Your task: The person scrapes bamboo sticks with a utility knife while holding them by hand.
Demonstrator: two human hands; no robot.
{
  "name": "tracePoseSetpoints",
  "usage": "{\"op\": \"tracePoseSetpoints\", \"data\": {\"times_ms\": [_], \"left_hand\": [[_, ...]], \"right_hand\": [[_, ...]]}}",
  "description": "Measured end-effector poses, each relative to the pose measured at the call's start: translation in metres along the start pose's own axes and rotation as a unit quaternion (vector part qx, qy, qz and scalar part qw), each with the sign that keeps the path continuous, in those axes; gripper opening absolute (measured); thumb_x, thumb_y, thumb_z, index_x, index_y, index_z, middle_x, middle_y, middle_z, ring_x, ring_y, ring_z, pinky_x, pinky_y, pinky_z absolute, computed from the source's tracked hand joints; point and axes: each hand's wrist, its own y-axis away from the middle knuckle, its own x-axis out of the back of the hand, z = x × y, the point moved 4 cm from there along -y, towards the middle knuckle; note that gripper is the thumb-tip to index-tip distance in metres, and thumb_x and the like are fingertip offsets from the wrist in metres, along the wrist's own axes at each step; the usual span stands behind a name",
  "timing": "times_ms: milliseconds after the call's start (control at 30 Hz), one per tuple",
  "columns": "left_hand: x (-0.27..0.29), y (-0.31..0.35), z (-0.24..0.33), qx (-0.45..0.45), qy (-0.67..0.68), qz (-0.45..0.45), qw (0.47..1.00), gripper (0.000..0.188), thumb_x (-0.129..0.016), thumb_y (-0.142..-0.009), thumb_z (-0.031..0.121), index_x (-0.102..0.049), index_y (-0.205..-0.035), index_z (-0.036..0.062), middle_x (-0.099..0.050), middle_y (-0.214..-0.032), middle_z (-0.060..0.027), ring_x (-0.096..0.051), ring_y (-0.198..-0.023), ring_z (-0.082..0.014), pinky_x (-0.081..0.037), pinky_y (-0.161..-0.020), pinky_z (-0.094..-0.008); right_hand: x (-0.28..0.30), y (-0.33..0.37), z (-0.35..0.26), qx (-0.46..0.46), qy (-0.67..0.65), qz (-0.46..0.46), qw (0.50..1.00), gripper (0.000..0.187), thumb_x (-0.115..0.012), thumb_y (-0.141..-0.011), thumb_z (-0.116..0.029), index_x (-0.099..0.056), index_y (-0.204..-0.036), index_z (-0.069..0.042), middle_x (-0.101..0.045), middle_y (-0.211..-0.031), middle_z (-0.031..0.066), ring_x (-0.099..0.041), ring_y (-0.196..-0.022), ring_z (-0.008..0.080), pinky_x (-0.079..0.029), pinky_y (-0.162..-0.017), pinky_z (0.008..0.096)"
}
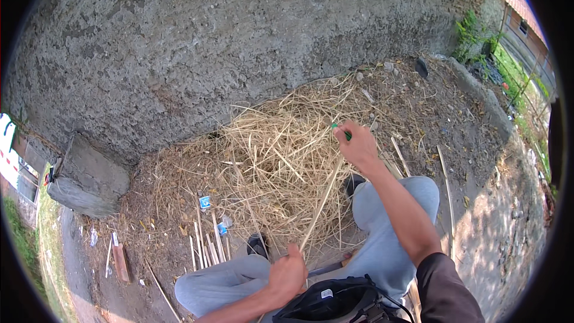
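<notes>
My left hand [287, 275] is closed around the near end of a long pale bamboo strip [321, 208], low in front of my lap. The strip slants up and away to the right, over a heap of shavings [269, 149]. At its far end my right hand [357, 145] is closed on a small green object [334, 125]. Only bits of the green thing show between the fingers, so its kind is unclear. A tool with a brown handle [347, 259] lies between my legs, partly hidden by a black bag [332, 302].
A rough grey wall [209, 42] rises behind the heap. Several cut strips [209, 245] lie left of my feet, and a long one [446, 194] lies at right. A concrete block [89, 176] stands at far left, with a brick piece [121, 262] nearer me.
</notes>
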Motion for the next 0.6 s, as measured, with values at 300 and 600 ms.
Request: {"op": "tracePoseSetpoints", "data": {"times_ms": [300, 600], "left_hand": [[0.064, -0.028, -0.034, 0.055, 0.128, 0.145, 0.98, 0.013, -0.051, -0.089, 0.007, -0.049, -0.096, -0.0032, -0.062, -0.073, -0.0292, -0.064, -0.072, -0.0476, -0.048, -0.065, -0.0528], [0.055, -0.036, -0.029, 0.059, 0.119, 0.13, 0.983, 0.016, -0.051, -0.09, 0.009, -0.049, -0.099, -0.0052, -0.063, -0.079, -0.0327, -0.064, -0.078, -0.0503, -0.049, -0.071, -0.0551]], "right_hand": [[0.01, 0.067, -0.04, 0.128, -0.165, -0.004, 0.978, 0.019, -0.068, -0.092, -0.015, -0.06, -0.082, -0.001, -0.071, -0.076, 0.0143, -0.061, -0.05, 0.0161, -0.042, -0.044, 0.0295], [-0.039, 0.106, -0.084, 0.254, -0.176, -0.117, 0.944, 0.017, -0.07, -0.088, -0.016, -0.061, -0.085, -0.002, -0.072, -0.087, 0.0156, -0.069, -0.063, 0.0311, -0.053, -0.051, 0.0372]]}}
